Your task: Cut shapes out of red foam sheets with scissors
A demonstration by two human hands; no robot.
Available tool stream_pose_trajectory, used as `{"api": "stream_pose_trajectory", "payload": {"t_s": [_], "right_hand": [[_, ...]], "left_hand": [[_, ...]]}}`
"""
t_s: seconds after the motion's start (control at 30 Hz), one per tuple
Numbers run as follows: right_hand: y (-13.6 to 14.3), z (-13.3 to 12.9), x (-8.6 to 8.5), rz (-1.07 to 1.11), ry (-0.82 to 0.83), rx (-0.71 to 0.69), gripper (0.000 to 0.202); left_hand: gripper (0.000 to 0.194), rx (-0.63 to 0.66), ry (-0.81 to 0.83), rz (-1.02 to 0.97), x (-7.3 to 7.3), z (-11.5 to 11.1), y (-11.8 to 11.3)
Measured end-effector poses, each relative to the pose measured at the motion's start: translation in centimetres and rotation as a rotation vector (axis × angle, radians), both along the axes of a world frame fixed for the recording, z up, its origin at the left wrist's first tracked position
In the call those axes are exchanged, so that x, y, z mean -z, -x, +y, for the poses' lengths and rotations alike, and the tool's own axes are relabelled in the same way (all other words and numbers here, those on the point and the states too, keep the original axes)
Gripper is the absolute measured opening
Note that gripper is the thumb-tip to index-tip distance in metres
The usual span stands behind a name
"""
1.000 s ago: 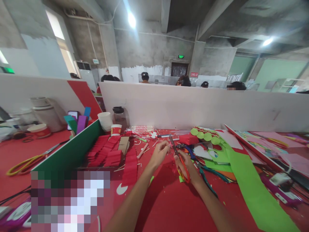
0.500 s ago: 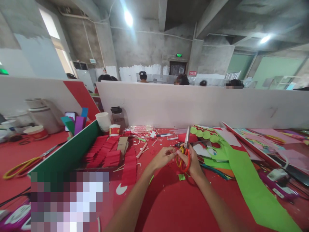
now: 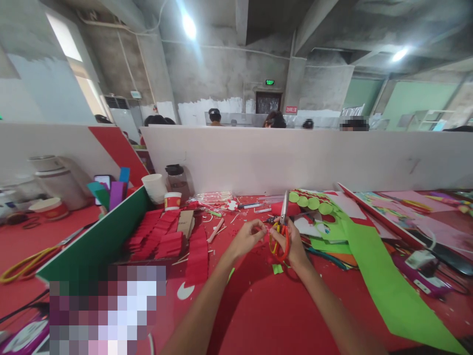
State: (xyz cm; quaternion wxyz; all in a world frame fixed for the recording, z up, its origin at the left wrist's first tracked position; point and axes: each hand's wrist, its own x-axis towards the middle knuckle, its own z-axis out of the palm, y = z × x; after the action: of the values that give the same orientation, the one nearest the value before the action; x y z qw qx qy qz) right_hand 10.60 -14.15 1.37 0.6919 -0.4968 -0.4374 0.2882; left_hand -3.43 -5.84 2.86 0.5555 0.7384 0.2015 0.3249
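Observation:
Scissors with red and yellow handles and pale blades pointing away from me are held in my right hand. Its thumb and forefinger reach toward the left hand. Just beside it, my left hand is closed in a pinch, fingertips close together; whatever lies between them is too small to make out. A small light-green scrap lies on the red table below the scissors. To the right are green paper circles in a row and a long light-green paper strip.
Folded red paper stacks sit at left behind a green divider. Cups and a dark-lidded bottle stand against the white partition. A purple power strip with cables lies right. People's heads show beyond the partition.
My left hand has drawn slightly apart from the right hand. The whole view has shifted a little; the scissors remain in my right hand.

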Motion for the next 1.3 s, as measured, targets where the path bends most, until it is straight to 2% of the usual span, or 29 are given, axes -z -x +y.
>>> {"api": "stream_pose_trajectory", "payload": {"t_s": [0.3, 0.57, 0.73, 0.9, 1.3], "right_hand": [[0.3, -0.2, 0.0, -0.012, 0.054, -0.029, 0.038], [0.5, -0.2, 1.1, -0.091, 0.154, -0.203, 0.037], [0.7, 0.2, 2.2, -0.127, 0.213, -0.277, 0.038], [0.8, 0.1, 2.0, -0.186, 0.195, -0.281, 0.037], [0.7, 0.1, 2.2, -0.251, 0.187, -0.215, 0.032]], "left_hand": [[0.010, -0.109, -0.001, -0.075, 0.4, 0.6, -0.1], [0.009, -0.229, 0.008, -0.183, 0.2, 0.8, -0.2], [0.018, -0.298, 0.033, -0.213, -0.5, 0.3, 0.0], [0.019, -0.313, 0.041, -0.235, -0.8, 0.2, 0.1], [0.016, -0.308, 0.066, -0.271, -0.4, 0.7, -0.1]]}}
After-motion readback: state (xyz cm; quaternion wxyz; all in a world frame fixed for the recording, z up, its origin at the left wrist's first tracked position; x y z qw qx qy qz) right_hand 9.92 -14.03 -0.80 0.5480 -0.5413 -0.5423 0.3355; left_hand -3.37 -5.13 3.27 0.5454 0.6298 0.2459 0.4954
